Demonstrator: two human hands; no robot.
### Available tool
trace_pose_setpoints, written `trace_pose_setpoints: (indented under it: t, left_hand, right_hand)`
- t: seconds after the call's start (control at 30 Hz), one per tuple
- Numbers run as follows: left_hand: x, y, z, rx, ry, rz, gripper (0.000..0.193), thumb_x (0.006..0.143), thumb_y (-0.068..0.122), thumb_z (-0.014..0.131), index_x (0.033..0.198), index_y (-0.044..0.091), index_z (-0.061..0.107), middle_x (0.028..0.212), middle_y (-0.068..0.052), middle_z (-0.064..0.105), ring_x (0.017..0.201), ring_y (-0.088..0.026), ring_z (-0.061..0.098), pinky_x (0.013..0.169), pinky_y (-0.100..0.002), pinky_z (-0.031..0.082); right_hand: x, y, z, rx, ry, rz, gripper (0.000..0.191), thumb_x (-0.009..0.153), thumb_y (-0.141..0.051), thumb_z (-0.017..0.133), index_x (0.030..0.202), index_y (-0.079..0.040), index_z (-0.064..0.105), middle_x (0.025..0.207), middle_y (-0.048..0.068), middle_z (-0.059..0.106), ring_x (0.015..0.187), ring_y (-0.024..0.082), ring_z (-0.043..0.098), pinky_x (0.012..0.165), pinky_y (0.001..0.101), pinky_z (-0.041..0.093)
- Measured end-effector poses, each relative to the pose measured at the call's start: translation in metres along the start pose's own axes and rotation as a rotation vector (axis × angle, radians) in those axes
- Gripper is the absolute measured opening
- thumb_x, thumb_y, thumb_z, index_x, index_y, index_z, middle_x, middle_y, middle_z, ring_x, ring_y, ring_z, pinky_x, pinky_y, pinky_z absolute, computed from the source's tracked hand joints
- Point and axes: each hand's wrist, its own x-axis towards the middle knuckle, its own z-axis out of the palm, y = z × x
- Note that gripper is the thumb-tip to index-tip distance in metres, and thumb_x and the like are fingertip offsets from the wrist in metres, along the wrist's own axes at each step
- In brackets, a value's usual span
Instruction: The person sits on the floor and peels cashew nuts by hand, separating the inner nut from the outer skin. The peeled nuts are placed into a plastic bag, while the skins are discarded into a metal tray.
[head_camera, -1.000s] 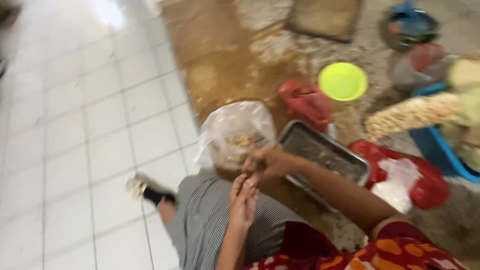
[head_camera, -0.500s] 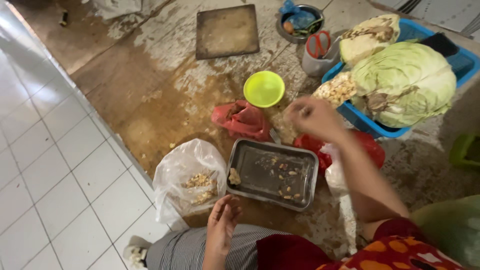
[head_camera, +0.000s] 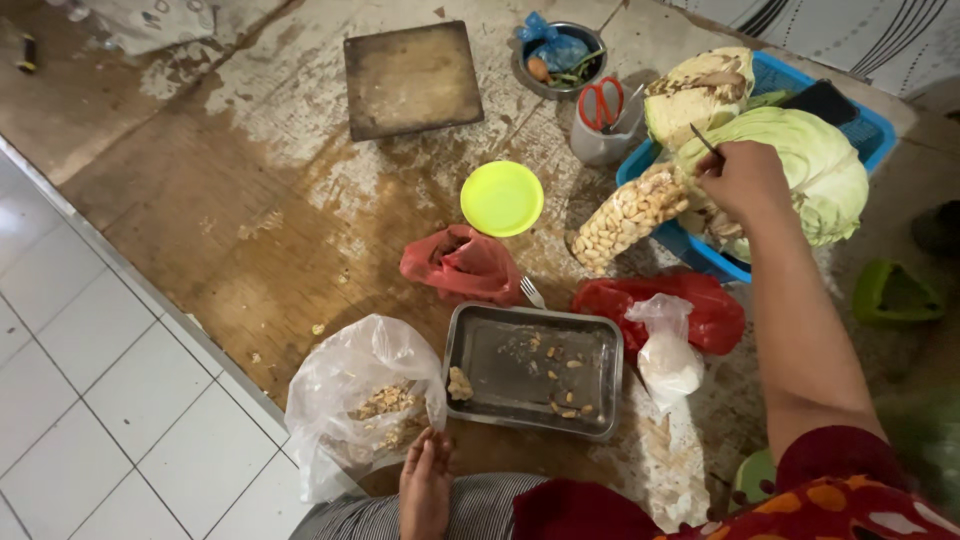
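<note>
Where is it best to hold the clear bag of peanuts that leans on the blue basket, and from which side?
Probably around the upper end of the bag of peanuts, near the right hand, coming from above. The bag lies tilted, its upper end against the blue basket and its lower end on the floor, so the long sides are free. A grip across its width looks safest.

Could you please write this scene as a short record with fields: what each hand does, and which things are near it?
right hand: reaches to the blue basket, on the cabbage, pinching a thin dark item
beside it: bag of peanuts
left hand: rests low, next to the clear plastic bag
centre: metal tray with a few peanut bits
around: yellow lid, red bag, wooden board
</note>
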Motion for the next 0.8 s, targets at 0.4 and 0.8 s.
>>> trace_pose_setpoints:
  t: [0.4,0.8]
  left_hand:
    - [-0.027,-0.001,0.001,-0.185,-0.178,0.038,0.025,0.098,0.012,0.061,0.122,0.006,0.063,0.118,-0.007,0.068,0.107,-0.019,0.066,0.095,-0.035,0.054]
    - [-0.063,0.012,0.007,-0.228,-0.367,-0.018,0.022,0.102,0.014,0.057,0.122,0.008,0.064,0.118,-0.006,0.067,0.101,-0.019,0.064,0.090,-0.036,0.055]
  right_hand:
    - [-0.081,-0.096,0.003,0.173,-0.054,-0.198,0.025,0.094,-0.027,0.077,0.111,-0.009,0.078,0.105,0.013,0.075,0.083,0.027,0.072,0.080,0.0394,0.056]
    - [-0.210,-0.109,0.149,0.110,-0.563,-0.176,0.022,0.080,-0.021,0.078,0.097,-0.007,0.077,0.092,0.016,0.077,0.087,0.031,0.075,0.078,0.0405,0.057]
